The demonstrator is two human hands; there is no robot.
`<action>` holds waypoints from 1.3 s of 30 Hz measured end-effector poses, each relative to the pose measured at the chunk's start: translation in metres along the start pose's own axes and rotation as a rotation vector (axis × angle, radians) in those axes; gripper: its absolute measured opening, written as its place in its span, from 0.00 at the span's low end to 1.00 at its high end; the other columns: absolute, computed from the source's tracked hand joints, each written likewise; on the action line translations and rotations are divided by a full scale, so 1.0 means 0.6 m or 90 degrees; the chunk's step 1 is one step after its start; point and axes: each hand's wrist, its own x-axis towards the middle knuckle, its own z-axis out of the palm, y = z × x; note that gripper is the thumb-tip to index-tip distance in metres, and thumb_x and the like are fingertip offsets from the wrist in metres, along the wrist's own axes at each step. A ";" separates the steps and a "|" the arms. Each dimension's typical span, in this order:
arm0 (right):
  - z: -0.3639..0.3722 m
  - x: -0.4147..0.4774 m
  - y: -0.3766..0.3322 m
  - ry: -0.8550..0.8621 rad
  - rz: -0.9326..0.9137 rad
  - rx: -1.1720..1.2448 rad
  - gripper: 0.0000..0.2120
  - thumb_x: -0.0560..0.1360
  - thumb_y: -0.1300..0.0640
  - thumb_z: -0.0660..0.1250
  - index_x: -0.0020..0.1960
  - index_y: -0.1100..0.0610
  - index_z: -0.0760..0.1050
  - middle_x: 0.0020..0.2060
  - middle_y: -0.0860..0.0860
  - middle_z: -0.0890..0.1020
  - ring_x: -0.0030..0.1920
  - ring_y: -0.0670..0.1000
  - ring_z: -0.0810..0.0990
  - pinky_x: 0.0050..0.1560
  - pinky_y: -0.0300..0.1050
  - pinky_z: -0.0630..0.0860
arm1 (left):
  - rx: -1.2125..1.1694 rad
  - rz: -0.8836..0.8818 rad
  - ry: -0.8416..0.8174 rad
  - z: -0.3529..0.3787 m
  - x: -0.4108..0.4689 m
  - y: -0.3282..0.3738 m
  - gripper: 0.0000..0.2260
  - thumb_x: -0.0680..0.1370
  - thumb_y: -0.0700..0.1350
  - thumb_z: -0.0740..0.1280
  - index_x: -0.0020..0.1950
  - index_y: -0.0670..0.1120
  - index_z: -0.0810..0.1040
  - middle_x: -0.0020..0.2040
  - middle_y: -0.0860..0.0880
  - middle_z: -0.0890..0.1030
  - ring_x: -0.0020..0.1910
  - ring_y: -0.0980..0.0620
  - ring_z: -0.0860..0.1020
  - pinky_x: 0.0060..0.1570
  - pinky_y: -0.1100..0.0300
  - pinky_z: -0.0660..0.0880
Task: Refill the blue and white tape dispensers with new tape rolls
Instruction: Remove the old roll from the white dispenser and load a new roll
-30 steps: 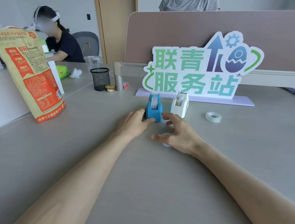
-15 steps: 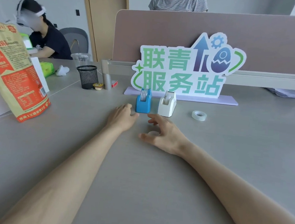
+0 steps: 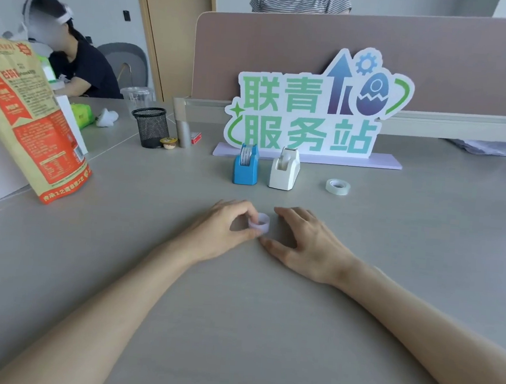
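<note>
An office desk with a mauve partition behind it: a grey laminate tabletop (image 3: pixel 424 235) carries everything, and a white and green cut-out sign (image 3: pixel 309 117) stands at its far edge. At far left an orange and tan printed paper bag (image 3: pixel 35 132) stands upright, and right of it a black wire-mesh pen cup (image 3: pixel 151 127).

Near the middle, the left hand (image 3: pixel 224 229) has its fingers curled and pinches a small pale ring (image 3: pixel 259 222) just above the tabletop. Whether that ring is a spent core or a fresh roll cannot be told. Beyond it, just in front of the sign, the blue plastic tape dispenser (image 3: pixel 245 167) stands upright with a roll seated in its cradle.

The right hand (image 3: pixel 302 241) lies loosely spread on the tabletop and holds nothing, its thumb tip just beside the ring. Beyond it the white plastic tape dispenser (image 3: pixel 284 171) stands just beside the blue one, with what looks like a roll in its top. To the right, apart from both, a clear tape roll (image 3: pixel 337 187) lies flat and untouched.

As a judgement, the blue dispenser looks loaded, while the spare roll still on the tabletop suggests the white one is left to refill
</note>
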 end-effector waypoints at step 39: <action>0.022 0.149 0.035 0.134 0.185 -0.131 0.23 0.76 0.48 0.61 0.68 0.54 0.62 0.60 0.59 0.71 0.59 0.62 0.74 0.47 0.52 0.73 | 0.288 -0.189 0.153 0.001 0.041 -0.034 0.09 0.80 0.44 0.57 0.55 0.45 0.74 0.57 0.45 0.75 0.58 0.44 0.71 0.53 0.53 0.68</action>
